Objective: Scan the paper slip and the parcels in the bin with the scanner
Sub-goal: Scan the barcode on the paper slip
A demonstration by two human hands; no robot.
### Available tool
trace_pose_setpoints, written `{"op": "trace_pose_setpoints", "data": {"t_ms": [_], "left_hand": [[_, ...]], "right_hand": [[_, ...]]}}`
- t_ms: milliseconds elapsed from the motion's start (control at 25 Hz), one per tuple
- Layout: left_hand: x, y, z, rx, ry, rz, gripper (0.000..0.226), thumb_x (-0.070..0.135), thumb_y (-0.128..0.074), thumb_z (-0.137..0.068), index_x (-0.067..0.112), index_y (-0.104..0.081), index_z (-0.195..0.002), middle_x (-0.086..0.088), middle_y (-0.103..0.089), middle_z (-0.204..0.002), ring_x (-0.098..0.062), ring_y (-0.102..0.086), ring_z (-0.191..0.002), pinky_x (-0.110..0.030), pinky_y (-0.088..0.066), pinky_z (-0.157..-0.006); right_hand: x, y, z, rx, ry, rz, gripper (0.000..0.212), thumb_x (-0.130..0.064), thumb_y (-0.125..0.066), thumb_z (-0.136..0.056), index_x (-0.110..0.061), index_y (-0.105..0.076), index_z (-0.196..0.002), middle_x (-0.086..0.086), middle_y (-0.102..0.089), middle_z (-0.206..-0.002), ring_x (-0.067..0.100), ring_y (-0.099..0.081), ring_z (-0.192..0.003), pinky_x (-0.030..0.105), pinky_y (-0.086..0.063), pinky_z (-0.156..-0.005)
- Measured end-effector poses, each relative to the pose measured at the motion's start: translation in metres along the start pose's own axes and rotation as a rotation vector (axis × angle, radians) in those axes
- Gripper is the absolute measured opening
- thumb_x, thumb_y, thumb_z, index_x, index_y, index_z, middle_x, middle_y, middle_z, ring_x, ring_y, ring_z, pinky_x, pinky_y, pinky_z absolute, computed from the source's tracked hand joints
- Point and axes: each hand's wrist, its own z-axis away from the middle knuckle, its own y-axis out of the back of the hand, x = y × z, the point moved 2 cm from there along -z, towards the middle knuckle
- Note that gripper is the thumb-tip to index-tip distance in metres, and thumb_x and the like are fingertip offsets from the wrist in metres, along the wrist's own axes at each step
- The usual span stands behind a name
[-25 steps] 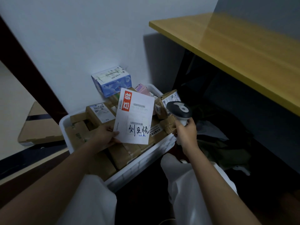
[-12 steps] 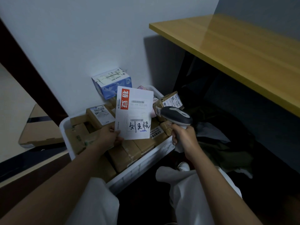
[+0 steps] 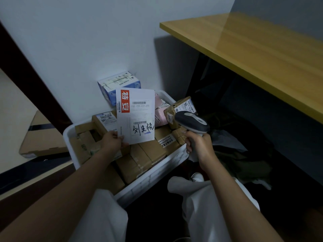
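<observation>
While parcels point(image 3: 139, 159) fill the bin point(image 3: 153, 175), left hand point(image 3: 111, 140) holding slip point(image 3: 135, 116)

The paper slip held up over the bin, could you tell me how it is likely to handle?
The paper slip stands flat though the left hand pinches only its lower corner, so it is probably stiffish card. It looks thin, so likely light and easily creased.

A white bin point(image 3: 158, 175) sits on the dark floor point(image 3: 148, 222) against the wall, packed with brown parcels point(image 3: 139, 159). A flat cardboard box point(image 3: 43, 137) lies on the floor to its left.
</observation>
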Motion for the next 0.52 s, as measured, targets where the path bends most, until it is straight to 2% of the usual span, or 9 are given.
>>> {"op": "trace_pose_setpoints", "data": {"t_ms": [80, 200, 280, 400, 520], "left_hand": [[-0.0011, -0.0002, -0.0019, 0.005, -0.008, -0.005, 0.027, 0.004, -0.050, -0.098, -0.005, -0.049, -0.124, -0.025, -0.056, -0.131, -0.038, -0.068, -0.088, -0.018, -0.057, -0.049], [-0.0018, -0.0008, -0.0038, 0.013, -0.012, 0.000, 0.025, 0.004, -0.051, -0.098, -0.005, -0.050, -0.121, -0.025, -0.057, -0.130, -0.024, -0.064, -0.069, -0.031, -0.058, -0.068], [-0.0022, -0.0010, -0.0045, 0.010, -0.009, 0.008, 0.020, 0.004, -0.051, -0.097, -0.001, -0.050, -0.116, -0.025, -0.057, -0.131, -0.025, -0.065, -0.071, -0.034, -0.057, -0.074], [-0.0022, -0.0009, -0.0045, 0.013, 0.000, 0.020, 0.024, 0.004, -0.052, -0.097, -0.001, -0.049, -0.121, -0.024, -0.056, -0.132, -0.032, -0.067, -0.083, -0.030, -0.057, -0.071], [-0.0021, -0.0010, -0.0042, 0.015, -0.003, 0.022, 0.026, 0.004, -0.052, -0.097, -0.001, -0.049, -0.123, -0.023, -0.057, -0.130, -0.031, -0.067, -0.080, -0.031, -0.057, -0.071]], "right_hand": [[-0.0004, -0.0001, 0.0003, 0.000, -0.002, -0.032, 0.034, -0.006, -0.066, -0.087, -0.010, -0.049, -0.058, 0.005, -0.039, -0.047, 0.018, -0.032, -0.038, 0.029, -0.028, -0.047], [-0.0009, -0.0009, 0.0000, -0.009, -0.013, -0.066, 0.047, -0.004, -0.065, -0.087, -0.020, -0.051, -0.045, 0.003, -0.038, -0.045, 0.017, -0.032, -0.037, 0.029, -0.027, -0.047], [-0.0019, -0.0009, -0.0001, -0.008, -0.020, -0.078, 0.050, -0.003, -0.064, -0.087, -0.020, -0.051, -0.042, 0.003, -0.039, -0.044, 0.016, -0.032, -0.036, 0.029, -0.027, -0.047], [-0.0030, 0.0000, 0.0007, 0.002, -0.016, -0.079, 0.045, -0.003, -0.065, -0.087, -0.018, -0.051, -0.046, 0.003, -0.040, -0.044, 0.016, -0.033, -0.036, 0.027, -0.029, -0.044], [-0.0018, 0.0010, 0.0007, 0.018, -0.041, -0.079, 0.046, -0.004, -0.065, -0.086, -0.019, -0.051, -0.045, 0.003, -0.040, -0.044, 0.015, -0.032, -0.035, 0.026, -0.028, -0.043]]}}
